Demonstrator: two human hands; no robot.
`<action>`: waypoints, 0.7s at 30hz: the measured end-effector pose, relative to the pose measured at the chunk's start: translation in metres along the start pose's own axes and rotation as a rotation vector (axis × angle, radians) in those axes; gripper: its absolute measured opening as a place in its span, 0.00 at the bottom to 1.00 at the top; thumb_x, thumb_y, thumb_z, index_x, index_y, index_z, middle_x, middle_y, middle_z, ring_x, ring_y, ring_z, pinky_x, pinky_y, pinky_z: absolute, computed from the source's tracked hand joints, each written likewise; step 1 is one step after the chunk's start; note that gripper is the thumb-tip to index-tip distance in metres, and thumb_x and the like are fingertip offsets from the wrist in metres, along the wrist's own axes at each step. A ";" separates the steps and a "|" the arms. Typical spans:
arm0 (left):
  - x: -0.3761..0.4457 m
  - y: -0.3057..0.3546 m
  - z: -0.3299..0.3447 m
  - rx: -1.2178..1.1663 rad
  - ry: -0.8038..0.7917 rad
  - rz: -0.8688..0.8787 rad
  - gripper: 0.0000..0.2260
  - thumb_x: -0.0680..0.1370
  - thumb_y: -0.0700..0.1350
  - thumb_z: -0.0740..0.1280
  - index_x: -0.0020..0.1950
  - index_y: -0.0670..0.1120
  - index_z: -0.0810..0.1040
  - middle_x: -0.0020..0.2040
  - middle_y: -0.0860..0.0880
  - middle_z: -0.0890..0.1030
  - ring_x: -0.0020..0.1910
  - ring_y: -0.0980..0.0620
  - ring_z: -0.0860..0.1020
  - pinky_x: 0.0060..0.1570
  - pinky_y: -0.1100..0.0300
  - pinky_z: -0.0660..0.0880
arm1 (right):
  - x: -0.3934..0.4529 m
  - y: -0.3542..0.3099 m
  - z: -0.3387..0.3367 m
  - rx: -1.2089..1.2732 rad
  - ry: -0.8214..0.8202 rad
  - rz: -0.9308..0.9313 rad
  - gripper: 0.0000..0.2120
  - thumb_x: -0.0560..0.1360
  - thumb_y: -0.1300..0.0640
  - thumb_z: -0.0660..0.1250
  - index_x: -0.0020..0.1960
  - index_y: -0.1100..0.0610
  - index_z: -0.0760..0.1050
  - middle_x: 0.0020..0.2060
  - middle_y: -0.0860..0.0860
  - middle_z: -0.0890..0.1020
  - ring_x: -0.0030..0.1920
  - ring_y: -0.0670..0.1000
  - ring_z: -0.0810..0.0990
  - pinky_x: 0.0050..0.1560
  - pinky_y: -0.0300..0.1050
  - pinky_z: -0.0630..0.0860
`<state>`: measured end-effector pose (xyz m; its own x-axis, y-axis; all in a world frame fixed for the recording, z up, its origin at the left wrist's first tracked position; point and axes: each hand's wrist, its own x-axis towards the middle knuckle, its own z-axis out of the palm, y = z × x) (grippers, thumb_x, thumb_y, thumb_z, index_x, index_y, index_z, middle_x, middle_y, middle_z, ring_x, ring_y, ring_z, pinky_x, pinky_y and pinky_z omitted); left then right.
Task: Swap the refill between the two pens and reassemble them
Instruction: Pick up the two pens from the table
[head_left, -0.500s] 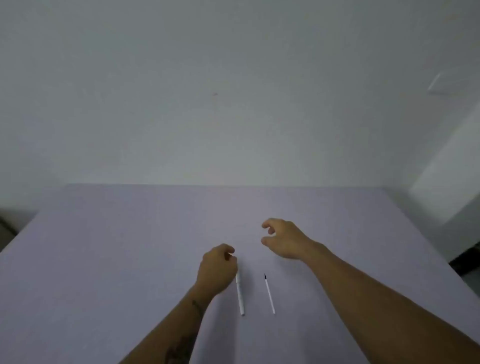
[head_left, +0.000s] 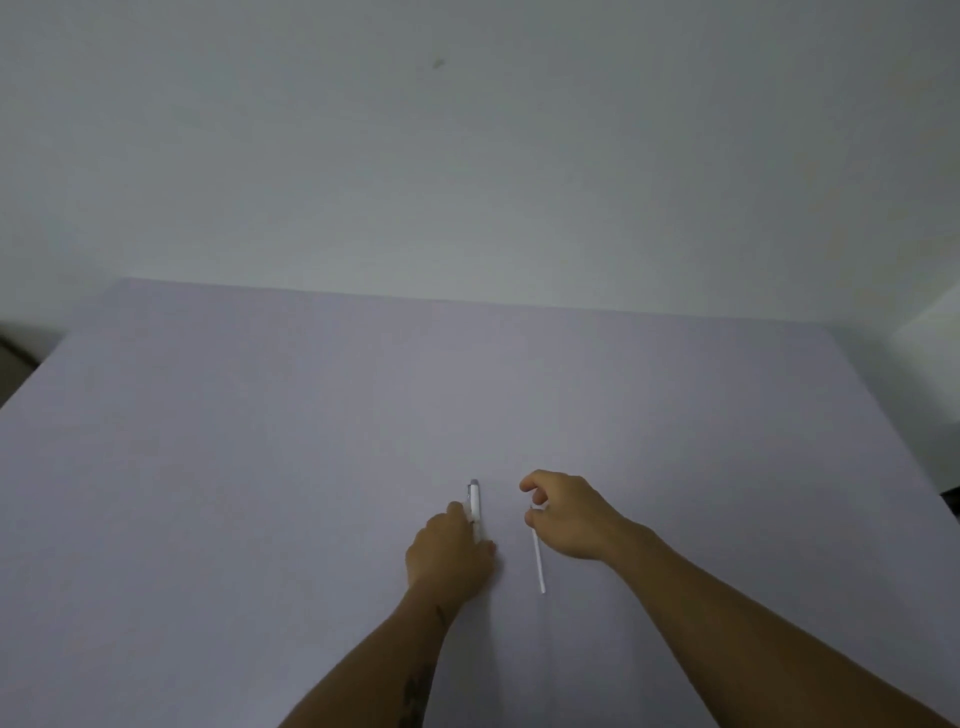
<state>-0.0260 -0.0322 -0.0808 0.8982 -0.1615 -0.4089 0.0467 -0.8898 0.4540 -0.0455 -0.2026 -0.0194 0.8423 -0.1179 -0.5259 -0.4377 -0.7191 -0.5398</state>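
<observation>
The left hand (head_left: 449, 553) closes on the white plastic pen barrel (head_left: 475, 506), whose clip end projects beyond the fingers. The right hand (head_left: 569, 514) pinches the far end of the thin white refill tube (head_left: 537, 561); the rest trails back from the grip over the pale lilac table (head_left: 260, 441). The step in hand appears to be refill insertion. The next move calls for aligning the tube with the barrel opening, which is hidden.

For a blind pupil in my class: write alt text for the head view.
Two bare hands work on a pale lilac table: the left hand grips a white pen barrel, and the right hand pinches a thin white refill.
</observation>
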 end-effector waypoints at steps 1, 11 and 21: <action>0.002 0.000 0.000 0.007 0.005 -0.009 0.10 0.73 0.52 0.65 0.49 0.49 0.70 0.43 0.50 0.77 0.39 0.50 0.77 0.36 0.58 0.74 | 0.002 0.002 0.001 0.005 -0.002 0.000 0.22 0.77 0.55 0.64 0.70 0.52 0.71 0.62 0.52 0.78 0.58 0.51 0.77 0.55 0.41 0.73; 0.002 -0.013 -0.007 -0.237 -0.020 0.032 0.06 0.74 0.49 0.65 0.39 0.50 0.73 0.34 0.53 0.76 0.32 0.55 0.73 0.33 0.61 0.73 | 0.011 -0.006 0.018 0.464 0.045 0.145 0.14 0.75 0.59 0.65 0.60 0.54 0.78 0.49 0.53 0.84 0.45 0.50 0.84 0.47 0.43 0.79; -0.009 -0.021 -0.040 -0.330 -0.010 0.144 0.05 0.75 0.47 0.70 0.40 0.49 0.77 0.34 0.52 0.78 0.32 0.53 0.74 0.36 0.59 0.75 | 0.030 -0.048 0.035 0.730 0.188 0.212 0.07 0.74 0.62 0.67 0.41 0.64 0.81 0.33 0.56 0.83 0.32 0.52 0.79 0.36 0.44 0.79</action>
<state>-0.0179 0.0052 -0.0554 0.9014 -0.2811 -0.3294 0.0599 -0.6724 0.7378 -0.0102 -0.1480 -0.0322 0.7282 -0.3634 -0.5811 -0.6362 -0.0431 -0.7703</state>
